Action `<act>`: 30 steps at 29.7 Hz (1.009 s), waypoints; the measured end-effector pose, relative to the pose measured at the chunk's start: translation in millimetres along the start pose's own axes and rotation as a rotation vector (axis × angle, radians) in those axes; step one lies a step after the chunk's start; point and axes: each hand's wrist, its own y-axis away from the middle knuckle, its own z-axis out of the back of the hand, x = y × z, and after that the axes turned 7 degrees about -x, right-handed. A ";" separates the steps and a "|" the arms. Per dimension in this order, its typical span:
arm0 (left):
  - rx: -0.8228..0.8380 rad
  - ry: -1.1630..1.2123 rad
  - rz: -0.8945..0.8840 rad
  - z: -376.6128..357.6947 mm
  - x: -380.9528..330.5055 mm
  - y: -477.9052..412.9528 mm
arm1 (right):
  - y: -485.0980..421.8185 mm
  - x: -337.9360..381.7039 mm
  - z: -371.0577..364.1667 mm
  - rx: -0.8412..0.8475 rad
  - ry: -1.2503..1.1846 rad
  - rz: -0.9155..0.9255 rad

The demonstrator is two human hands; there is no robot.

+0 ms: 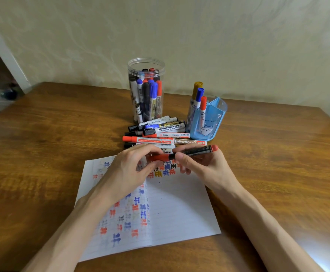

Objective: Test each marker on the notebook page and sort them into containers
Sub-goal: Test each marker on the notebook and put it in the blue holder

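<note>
The marker (195, 151) lies nearly level above the top of the notebook (180, 209), its long axis running from lower left to upper right, with a rounded red end pointing right and a red section pointing left. Its dark barrel shows between the two hands. The left hand (129, 169) curls its fingertips round the red left section, while the right hand (205, 165) pinches the barrel between thumb and fingers, so the marker bridges the two, with its right end sticking out past the right hand's fingers. Behind them, a clear jar (132, 69) stands upright and open, packed with upright pens (150, 95) capped in blue, red and black. To its right stands a blue holder (209, 122) with a cartoon face on its front, holding three pens (199, 95), one gold-capped, one blue-capped and one red-capped, all cap up. A pile of markers (160, 132) lies flat on the wooden table (62, 124) between the containers and the hands, mostly pointing left to right. The open page shows rows of red, blue, black and gold test marks.
</note>
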 end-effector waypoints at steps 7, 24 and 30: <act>0.002 0.002 0.030 0.1 0.0 1.3 | -1.5 2.2 2.7 -0.029 -0.049 -0.123; -0.079 0.133 0.044 6.2 -10.4 0.5 | -2.5 -14.7 -0.7 -0.009 0.247 0.112; -0.070 0.299 0.118 24.5 -15.8 -0.5 | -3.7 -6.1 -11.4 0.035 0.248 0.186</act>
